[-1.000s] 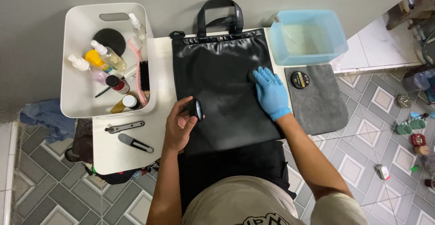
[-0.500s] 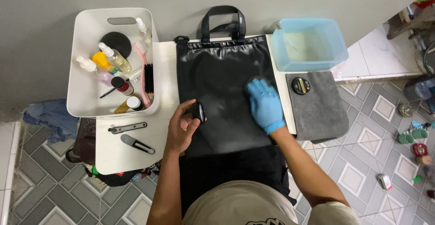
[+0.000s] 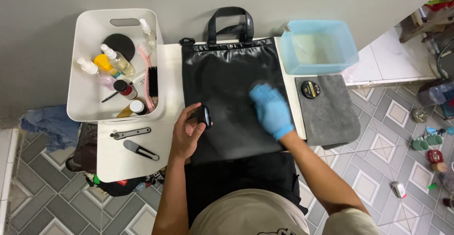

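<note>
Black leather tote (image 3: 227, 98) lay flat on white table (image 3: 118, 161) | gloved right hand (image 3: 270, 109) pressed spread on it | left hand (image 3: 187, 133) pinched small black lid (image 3: 206, 116) | white caddy (image 3: 85, 93) left, blue tub (image 3: 347, 55), grey cloth (image 3: 331, 117) right | tiled floor.

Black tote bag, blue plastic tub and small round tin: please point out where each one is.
black tote bag (image 3: 222, 74): head view, on its upper front panel.
blue plastic tub (image 3: 350, 46): head view, on its right wall.
small round tin (image 3: 310, 89): head view, on the middle of its lid.
</note>
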